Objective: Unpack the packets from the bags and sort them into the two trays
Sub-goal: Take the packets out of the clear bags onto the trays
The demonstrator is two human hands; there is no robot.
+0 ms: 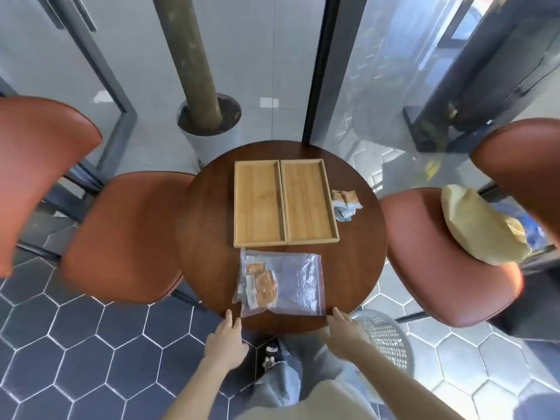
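Reaching over the near edge of the round dark wooden bench [206, 237], both hands lie flat with their fingers spread and hold nothing. The left hand [225, 341] is just off the near left corner of a clear zip bag [291, 283], its thumb very close to the plastic — touching or not, I cannot tell. The right hand [345, 328] sits near the bag's near right corner in the same loose, open grip.

Inside the bag, orange and white packets [260, 283] are bunched at its left end. Beyond it two wooden trays lie side by side and touching, the left tray [257, 204] and the right tray [309, 201]. A smaller bag of packets [345, 204] lies crumpled just beside the right tray's outer rim. Red chairs [127, 237] flank the bench — the one on the right carries a pale cushion [478, 225].
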